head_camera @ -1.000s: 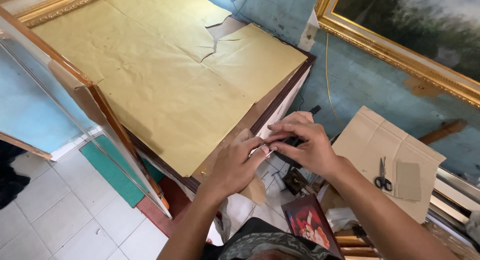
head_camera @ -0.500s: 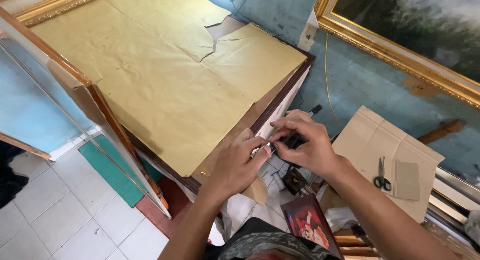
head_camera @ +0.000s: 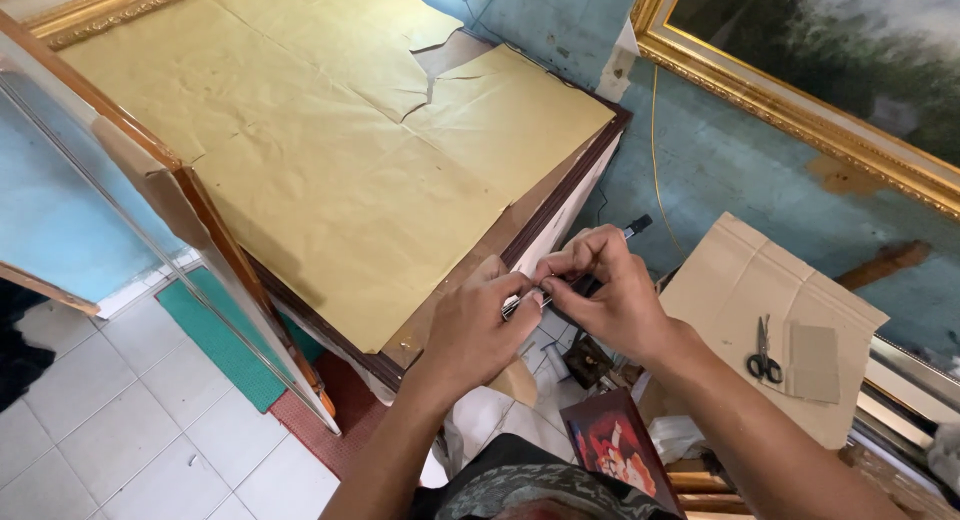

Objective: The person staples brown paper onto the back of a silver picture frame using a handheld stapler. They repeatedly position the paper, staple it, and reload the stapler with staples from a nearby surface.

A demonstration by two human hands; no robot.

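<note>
A large picture frame (head_camera: 560, 195) lies face down, its back covered with brown kraft paper (head_camera: 330, 150) that is torn near the far edge. At the frame's near right edge, my left hand (head_camera: 478, 325) and my right hand (head_camera: 605, 290) meet. Both pinch a slim black tool with a metal blade (head_camera: 585, 278), whose black end sticks out past my right fingers. My left fingertips touch the blade end; my right hand wraps the handle.
A glass-fronted wooden frame (head_camera: 120, 210) leans at the left over white floor tiles. A gilded framed painting (head_camera: 800, 70) stands against the blue wall. Scissors (head_camera: 763, 352) lie on folded cardboard (head_camera: 770, 320) at the right. A small red picture (head_camera: 615, 450) sits below my hands.
My hands have stayed at the frame's edge, with the fingers shifting slightly on the tool. Nothing else moved.
</note>
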